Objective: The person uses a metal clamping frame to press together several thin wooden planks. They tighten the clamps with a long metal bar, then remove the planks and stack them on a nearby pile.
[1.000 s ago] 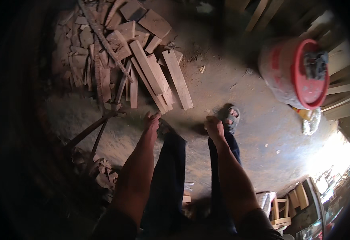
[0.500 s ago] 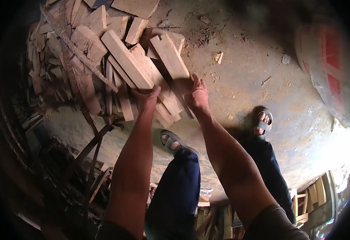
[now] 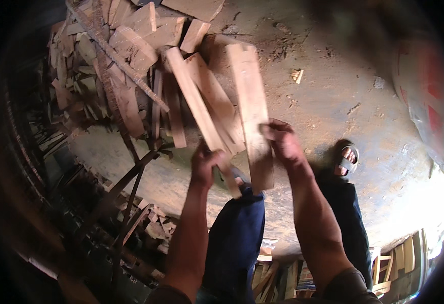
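Note:
My left hand (image 3: 206, 161) is closed around the lower part of a narrow pale wooden strip (image 3: 194, 93), which slants up and away to the left. A wider wooden board (image 3: 250, 109) stands out to its right, gripped along its right edge by my right hand (image 3: 283, 142). The near ends of both pieces come over my left leg. Between them shows another board (image 3: 212, 86); whether it is held or lies on the pile, I cannot tell.
A heap of wood offcuts (image 3: 130, 40) covers the floor at the far left, with a rusty ribbed bar (image 3: 120, 61) across it. A dark metal frame (image 3: 125, 180) stands left of my arms. At the right is a white and red sack (image 3: 430, 96). Small wood scraps (image 3: 297, 76) dot the floor.
Both hands have drawn the wooden pieces nearer to me, off the heap's edge. The right board has turned more upright, and the gap between the two pieces shows differently.

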A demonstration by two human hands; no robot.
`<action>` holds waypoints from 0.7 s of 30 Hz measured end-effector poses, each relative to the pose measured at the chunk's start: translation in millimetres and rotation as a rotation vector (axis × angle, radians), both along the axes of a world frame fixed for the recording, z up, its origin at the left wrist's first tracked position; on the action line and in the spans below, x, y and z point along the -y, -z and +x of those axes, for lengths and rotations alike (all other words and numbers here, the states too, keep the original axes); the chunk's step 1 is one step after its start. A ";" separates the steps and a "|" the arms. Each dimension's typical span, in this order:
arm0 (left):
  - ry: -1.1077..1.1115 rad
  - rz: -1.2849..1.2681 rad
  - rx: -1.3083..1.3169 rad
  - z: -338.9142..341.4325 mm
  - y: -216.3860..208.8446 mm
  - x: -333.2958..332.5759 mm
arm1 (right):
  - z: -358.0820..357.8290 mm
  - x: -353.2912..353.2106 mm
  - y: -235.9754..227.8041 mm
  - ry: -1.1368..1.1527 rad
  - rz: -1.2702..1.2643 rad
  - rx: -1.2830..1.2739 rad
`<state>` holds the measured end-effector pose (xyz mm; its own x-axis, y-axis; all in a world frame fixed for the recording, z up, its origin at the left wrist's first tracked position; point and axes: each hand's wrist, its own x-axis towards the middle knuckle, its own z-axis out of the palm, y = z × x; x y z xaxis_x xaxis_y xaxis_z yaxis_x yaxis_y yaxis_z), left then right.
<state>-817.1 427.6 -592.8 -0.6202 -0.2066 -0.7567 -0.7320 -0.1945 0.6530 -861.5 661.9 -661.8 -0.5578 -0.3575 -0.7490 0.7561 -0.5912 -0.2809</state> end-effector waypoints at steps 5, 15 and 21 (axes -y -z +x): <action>0.294 0.378 0.367 29.6 -51.6 -52.6 | 25.9 3.3 -14.9 0.069 -0.320 0.019; 0.217 -0.764 0.125 -54.6 74.6 5.1 | 74.7 -59.8 -2.5 0.030 -0.227 0.187; -0.013 -0.616 0.162 -86.8 133.4 -8.1 | 75.8 -83.0 5.5 0.057 -0.160 0.199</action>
<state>-903.9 435.7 -726.1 -0.5023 -0.6408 -0.5805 -0.8310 0.1723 0.5289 -785.6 744.9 -667.3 -0.4277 -0.4526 -0.7825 0.7510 -0.6596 -0.0289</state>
